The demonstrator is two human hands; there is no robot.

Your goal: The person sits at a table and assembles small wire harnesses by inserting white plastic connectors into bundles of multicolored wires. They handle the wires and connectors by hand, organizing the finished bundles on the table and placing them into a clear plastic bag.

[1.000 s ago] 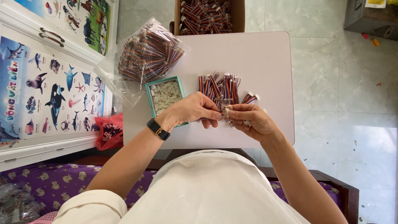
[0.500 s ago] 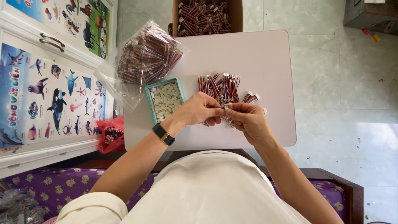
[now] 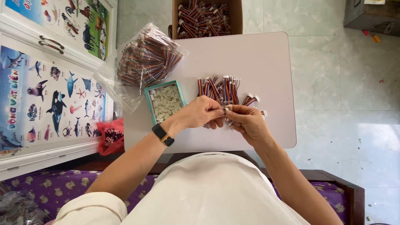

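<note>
My left hand point(image 3: 203, 112), with a black watch on its wrist, and my right hand point(image 3: 246, 121) meet fingertip to fingertip over the small white table point(image 3: 258, 58). Between the fingertips they pinch a small white connector point(image 3: 228, 108) with short coloured wires. Just beyond the hands lies a row of multicoloured wire harnesses point(image 3: 219, 88) on the table. A teal box of white connector housings point(image 3: 165, 101) sits left of my left hand.
A clear plastic bag of wire bundles point(image 3: 146, 60) lies at the table's left. A cardboard box of finished harnesses point(image 3: 205, 17) stands beyond the far edge. A red bag point(image 3: 111, 136) rests by a white cabinet with animal posters point(image 3: 50, 87). Tiled floor lies to the right.
Both hands stay together at the same spot above the table; the fingers shift only slightly around the small connector. The view has drifted a little.
</note>
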